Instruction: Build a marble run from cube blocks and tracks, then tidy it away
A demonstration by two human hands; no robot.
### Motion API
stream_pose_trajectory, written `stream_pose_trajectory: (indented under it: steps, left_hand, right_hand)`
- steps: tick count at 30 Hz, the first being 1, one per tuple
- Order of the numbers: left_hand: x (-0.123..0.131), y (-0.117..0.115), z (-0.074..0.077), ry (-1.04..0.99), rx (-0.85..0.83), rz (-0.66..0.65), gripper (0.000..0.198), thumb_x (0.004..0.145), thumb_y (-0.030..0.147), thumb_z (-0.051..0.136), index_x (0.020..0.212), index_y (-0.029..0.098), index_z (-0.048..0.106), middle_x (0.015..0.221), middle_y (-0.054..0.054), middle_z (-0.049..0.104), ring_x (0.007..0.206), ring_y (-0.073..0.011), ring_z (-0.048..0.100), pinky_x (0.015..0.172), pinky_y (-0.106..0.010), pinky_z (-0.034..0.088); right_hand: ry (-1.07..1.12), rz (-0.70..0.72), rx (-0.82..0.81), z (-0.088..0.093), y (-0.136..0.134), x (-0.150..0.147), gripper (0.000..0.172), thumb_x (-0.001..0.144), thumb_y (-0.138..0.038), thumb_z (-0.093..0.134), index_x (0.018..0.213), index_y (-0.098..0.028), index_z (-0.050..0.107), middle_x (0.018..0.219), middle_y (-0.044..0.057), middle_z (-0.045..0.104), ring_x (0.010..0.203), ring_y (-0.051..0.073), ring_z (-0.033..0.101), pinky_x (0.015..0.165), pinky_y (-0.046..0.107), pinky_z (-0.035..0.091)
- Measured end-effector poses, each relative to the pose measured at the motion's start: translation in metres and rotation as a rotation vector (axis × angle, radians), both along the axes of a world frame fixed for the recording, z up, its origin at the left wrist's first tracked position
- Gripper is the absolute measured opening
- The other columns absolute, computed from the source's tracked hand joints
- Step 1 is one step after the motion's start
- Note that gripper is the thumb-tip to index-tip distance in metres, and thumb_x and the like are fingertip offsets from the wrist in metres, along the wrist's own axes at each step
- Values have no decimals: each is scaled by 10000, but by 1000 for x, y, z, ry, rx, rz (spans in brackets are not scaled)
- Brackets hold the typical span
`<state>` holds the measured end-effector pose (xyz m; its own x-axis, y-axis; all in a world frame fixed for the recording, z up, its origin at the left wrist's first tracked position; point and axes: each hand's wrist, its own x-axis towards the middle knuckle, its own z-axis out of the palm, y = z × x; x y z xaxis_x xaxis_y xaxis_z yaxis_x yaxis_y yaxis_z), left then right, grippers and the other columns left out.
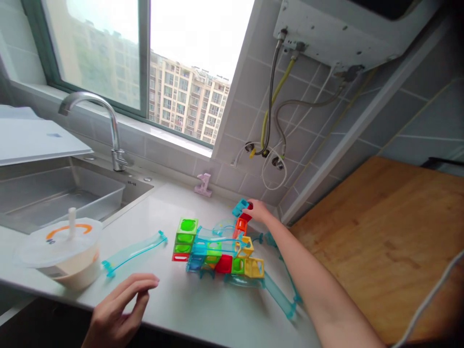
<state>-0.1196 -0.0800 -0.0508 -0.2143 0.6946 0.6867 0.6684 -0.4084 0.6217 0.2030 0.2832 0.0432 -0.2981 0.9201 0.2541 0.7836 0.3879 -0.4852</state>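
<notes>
Toward the back of the counter, my right hand grips a red hollow block, which touches a blue block. An orange-red block lies just below them. In front sits a structure of colourful hollow cubes, with green blocks stacked at its left and yellow blocks at its right. A clear blue track crosses its top. My left hand hovers empty near the counter's front edge, thumb apart from the curved fingers. Close to it lies a loose blue track piece.
A lidded clear container stands at the left front, beside a sink with a plastic bin and faucet. A small lilac object rests by the wall. A wooden board leans at right, below hoses and a water heater.
</notes>
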Motion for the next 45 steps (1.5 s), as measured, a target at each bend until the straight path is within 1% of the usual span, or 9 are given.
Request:
stream_pose_trajectory:
  steps: [5, 11, 18, 22, 27, 30, 33, 37, 45]
  left_hand:
    - [50, -4, 58, -54, 36, -215, 305, 907, 173, 588, 1121, 360, 698, 1059, -55, 758, 981, -262, 741, 798, -375, 645]
    - [112, 23, 119, -190, -105, -489, 223, 978, 281, 586, 1190, 264, 653, 1197, -101, 705, 1054, -246, 706, 909, -408, 625]
    - [161, 60, 158, -559, -266, -751, 626, 908, 463, 726, 1437, 273, 451, 1491, -183, 512, 1355, -303, 552, 1037, -481, 541]
    - [178, 46, 146, -575, -359, -790, 638, 908, 525, 705, 1413, 239, 440, 1306, -154, 650, 1182, -281, 662, 981, -431, 547]
    - [163, -6, 92, -370, -424, -591, 456, 912, 514, 699, 1235, 245, 524, 1012, -47, 733, 876, -219, 706, 778, -316, 550]
    - [123, -28, 65, -261, -467, -461, 467, 928, 533, 662, 1264, 251, 504, 939, -15, 721, 747, -194, 687, 702, -294, 543]
    - [69, -30, 52, -60, -525, -277, 553, 942, 578, 611, 1375, 265, 469, 911, -9, 726, 746, -214, 705, 716, -308, 544]
    - [15, -8, 48, 412, -560, -66, 673, 923, 606, 609, 1513, 325, 448, 1199, -84, 705, 919, -293, 731, 716, -324, 532]
    - [-7, 36, 42, 836, -651, -167, 648, 823, 514, 748, 1437, 378, 594, 1090, -76, 714, 826, -301, 708, 654, -324, 476]
  right_hand:
    - [206, -179, 186, 34, -22, 31, 466, 769, -432, 757, 1143, -158, 711, 1058, 127, 771, 942, 253, 696, 879, 384, 528]
    - [457, -279, 271, 70, -70, 49, 512, 710, -476, 797, 1092, -147, 707, 1017, 123, 774, 918, 257, 696, 883, 393, 549]
    - [907, -186, 211, 77, -211, 57, 587, 844, -589, 693, 1245, -166, 627, 1142, 118, 737, 958, 252, 716, 754, 336, 596]
    - [980, 68, -161, 37, -311, 47, 539, 853, -522, 723, 1290, -226, 620, 1197, 109, 732, 1032, 291, 725, 805, 381, 608]
    - [980, 89, -406, -19, -372, 42, 520, 832, -514, 750, 1258, -228, 664, 1164, 113, 745, 1064, 325, 717, 885, 447, 602]
    - [998, -17, -412, -35, -370, 56, 533, 864, -548, 705, 1275, -213, 653, 1145, 113, 746, 1022, 317, 722, 828, 433, 612]
    - [813, -128, -222, -36, -354, 71, 549, 849, -518, 743, 1296, -215, 646, 1154, 117, 727, 1044, 309, 687, 866, 431, 592]
    - [280, 50, -88, -32, -331, 70, 469, 891, -407, 718, 1336, -270, 661, 1161, 98, 673, 1060, 284, 641, 954, 440, 546]
    - [-211, 176, 27, -56, -310, 55, 299, 976, -410, 619, 1230, -313, 743, 1051, 84, 584, 980, 249, 602, 891, 367, 527]
